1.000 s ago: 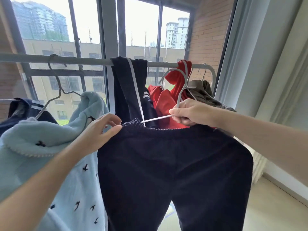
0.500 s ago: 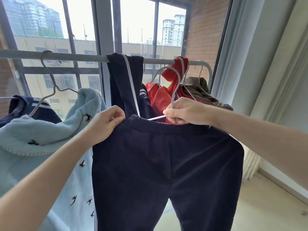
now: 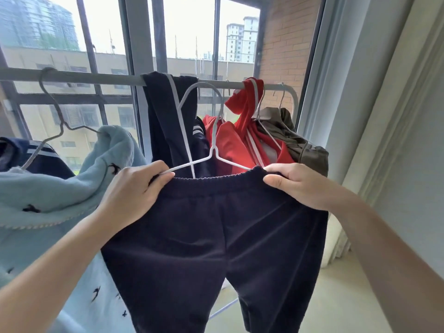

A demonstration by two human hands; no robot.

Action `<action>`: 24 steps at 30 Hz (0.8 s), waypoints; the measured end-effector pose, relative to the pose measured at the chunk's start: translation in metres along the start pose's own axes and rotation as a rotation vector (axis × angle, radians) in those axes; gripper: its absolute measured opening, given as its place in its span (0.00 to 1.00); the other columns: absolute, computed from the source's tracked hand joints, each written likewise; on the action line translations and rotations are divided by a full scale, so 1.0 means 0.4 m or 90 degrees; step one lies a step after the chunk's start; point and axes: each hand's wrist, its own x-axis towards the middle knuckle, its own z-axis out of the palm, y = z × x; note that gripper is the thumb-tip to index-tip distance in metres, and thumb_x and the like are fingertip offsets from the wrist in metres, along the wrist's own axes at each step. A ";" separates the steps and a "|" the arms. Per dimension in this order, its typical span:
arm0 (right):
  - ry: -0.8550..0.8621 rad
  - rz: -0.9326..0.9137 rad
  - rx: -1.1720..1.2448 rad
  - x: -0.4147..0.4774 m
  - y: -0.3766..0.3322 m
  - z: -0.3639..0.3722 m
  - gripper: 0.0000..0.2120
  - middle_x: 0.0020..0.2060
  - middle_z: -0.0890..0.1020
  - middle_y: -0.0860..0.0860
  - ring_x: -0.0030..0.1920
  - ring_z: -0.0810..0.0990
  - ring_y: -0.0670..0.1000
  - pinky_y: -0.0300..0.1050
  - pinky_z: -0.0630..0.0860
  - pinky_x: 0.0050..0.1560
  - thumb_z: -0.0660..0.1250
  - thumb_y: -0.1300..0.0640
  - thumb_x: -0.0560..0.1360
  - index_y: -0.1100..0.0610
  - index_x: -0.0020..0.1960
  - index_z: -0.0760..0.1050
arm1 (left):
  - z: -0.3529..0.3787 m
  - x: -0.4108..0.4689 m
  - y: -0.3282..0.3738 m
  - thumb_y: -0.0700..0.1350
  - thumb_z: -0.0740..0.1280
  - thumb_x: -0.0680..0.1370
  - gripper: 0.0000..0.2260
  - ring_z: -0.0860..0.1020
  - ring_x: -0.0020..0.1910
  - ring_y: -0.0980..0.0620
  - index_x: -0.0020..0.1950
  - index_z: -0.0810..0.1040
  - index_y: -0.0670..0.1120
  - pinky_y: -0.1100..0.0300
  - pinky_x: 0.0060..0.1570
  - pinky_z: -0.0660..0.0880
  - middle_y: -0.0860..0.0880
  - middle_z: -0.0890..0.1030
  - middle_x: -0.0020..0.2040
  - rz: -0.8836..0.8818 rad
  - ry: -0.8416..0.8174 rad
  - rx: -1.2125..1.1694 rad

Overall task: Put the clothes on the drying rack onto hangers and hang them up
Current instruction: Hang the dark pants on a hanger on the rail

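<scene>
The navy trousers (image 3: 216, 236) hang in front of the rack's rail (image 3: 96, 79), near its middle. The cloth is soft and matt, and the gathered elastic waistband is stretched flat. The left hand (image 3: 134, 195) pinches the waistband's left corner together with an arm of the thin white wire hanger (image 3: 212, 150). The right hand (image 3: 305, 188) is clamped on the right corner. The hanger's hook rises to rail height. A pale blue fleece (image 3: 48, 188) crowds the left side. A red garment (image 3: 228, 145) and an olive garment (image 3: 305, 150) bunch toward the rail's right end.

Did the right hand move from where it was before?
Yes. The right hand slid right: before it was in front of the red top on the rail, now it grips the dark pants below the brown garment.
</scene>
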 end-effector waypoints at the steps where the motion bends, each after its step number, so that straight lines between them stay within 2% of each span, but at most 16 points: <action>1: 0.021 0.001 -0.003 -0.005 0.005 0.013 0.12 0.48 0.85 0.44 0.49 0.82 0.42 0.47 0.78 0.55 0.61 0.46 0.79 0.48 0.57 0.79 | 0.001 0.002 -0.001 0.53 0.61 0.79 0.11 0.74 0.25 0.51 0.39 0.74 0.51 0.51 0.31 0.73 0.51 0.72 0.24 -0.006 -0.012 0.010; 4: 0.107 0.000 -0.018 -0.016 0.022 0.035 0.11 0.46 0.85 0.44 0.47 0.83 0.43 0.50 0.77 0.54 0.63 0.49 0.79 0.50 0.55 0.81 | 0.008 0.002 -0.007 0.52 0.62 0.79 0.11 0.74 0.26 0.50 0.37 0.73 0.51 0.51 0.31 0.74 0.50 0.73 0.24 -0.041 -0.059 0.017; 8: 0.344 -0.013 -0.179 -0.043 0.042 0.054 0.14 0.51 0.85 0.46 0.52 0.83 0.50 0.48 0.78 0.54 0.67 0.49 0.76 0.47 0.62 0.79 | 0.015 0.000 -0.025 0.52 0.62 0.79 0.15 0.71 0.26 0.49 0.33 0.69 0.51 0.52 0.33 0.71 0.50 0.70 0.23 -0.116 -0.096 0.000; 10: 0.425 -0.057 -0.219 -0.064 0.047 0.078 0.16 0.55 0.83 0.43 0.56 0.82 0.47 0.45 0.77 0.57 0.70 0.53 0.75 0.46 0.62 0.78 | 0.014 -0.004 -0.031 0.52 0.62 0.79 0.15 0.69 0.25 0.50 0.32 0.69 0.52 0.52 0.33 0.70 0.49 0.68 0.23 -0.133 -0.103 -0.013; 12: 0.378 -0.069 -0.099 -0.084 0.056 0.087 0.17 0.59 0.80 0.37 0.61 0.77 0.39 0.42 0.74 0.63 0.71 0.54 0.74 0.44 0.61 0.79 | 0.002 -0.012 -0.038 0.52 0.62 0.79 0.15 0.68 0.25 0.51 0.32 0.69 0.55 0.56 0.32 0.68 0.49 0.70 0.25 -0.093 -0.085 -0.032; 14: 0.268 -0.008 0.039 -0.094 0.070 0.077 0.17 0.60 0.77 0.33 0.61 0.74 0.33 0.38 0.71 0.63 0.69 0.48 0.74 0.40 0.63 0.75 | -0.016 -0.021 -0.042 0.53 0.61 0.79 0.15 0.68 0.26 0.53 0.32 0.68 0.55 0.61 0.30 0.66 0.52 0.72 0.28 -0.026 -0.078 -0.050; 16: 0.158 0.034 0.045 -0.092 0.088 0.070 0.18 0.58 0.78 0.33 0.60 0.75 0.34 0.39 0.72 0.61 0.65 0.42 0.76 0.39 0.65 0.72 | -0.028 -0.025 -0.037 0.55 0.59 0.77 0.13 0.70 0.27 0.56 0.33 0.68 0.58 0.66 0.30 0.65 0.56 0.74 0.31 0.020 -0.075 -0.050; 17: 0.119 0.037 0.059 -0.088 0.094 0.074 0.15 0.55 0.81 0.35 0.58 0.77 0.37 0.40 0.73 0.60 0.64 0.43 0.77 0.41 0.63 0.74 | -0.029 -0.027 -0.036 0.54 0.59 0.77 0.11 0.70 0.28 0.58 0.34 0.69 0.58 0.68 0.31 0.65 0.58 0.74 0.32 0.032 -0.070 -0.050; 19: 0.110 0.021 0.147 -0.086 0.094 0.087 0.10 0.47 0.85 0.44 0.49 0.82 0.42 0.41 0.76 0.54 0.63 0.49 0.78 0.48 0.53 0.82 | -0.024 -0.030 -0.043 0.54 0.59 0.77 0.12 0.71 0.29 0.57 0.35 0.72 0.54 0.68 0.31 0.65 0.56 0.75 0.34 0.035 -0.058 -0.046; 21: 0.150 0.008 0.222 -0.093 0.098 0.092 0.11 0.41 0.86 0.48 0.43 0.82 0.44 0.39 0.77 0.47 0.63 0.50 0.76 0.51 0.46 0.84 | -0.020 -0.036 -0.062 0.56 0.58 0.77 0.15 0.70 0.29 0.54 0.34 0.73 0.51 0.66 0.30 0.64 0.51 0.73 0.30 0.011 -0.044 -0.044; 22: 0.165 0.009 0.246 -0.099 0.104 0.090 0.11 0.41 0.86 0.48 0.42 0.82 0.44 0.39 0.77 0.46 0.63 0.50 0.75 0.51 0.45 0.84 | -0.019 -0.039 -0.073 0.57 0.58 0.77 0.15 0.70 0.28 0.52 0.33 0.72 0.51 0.66 0.30 0.64 0.49 0.72 0.28 -0.004 -0.038 -0.051; 24: 0.149 0.026 0.272 -0.107 0.118 0.083 0.10 0.44 0.87 0.48 0.46 0.83 0.45 0.39 0.78 0.50 0.64 0.52 0.75 0.47 0.46 0.85 | -0.014 -0.045 -0.084 0.57 0.58 0.76 0.15 0.69 0.27 0.52 0.33 0.70 0.53 0.64 0.29 0.64 0.49 0.71 0.27 -0.020 -0.043 -0.060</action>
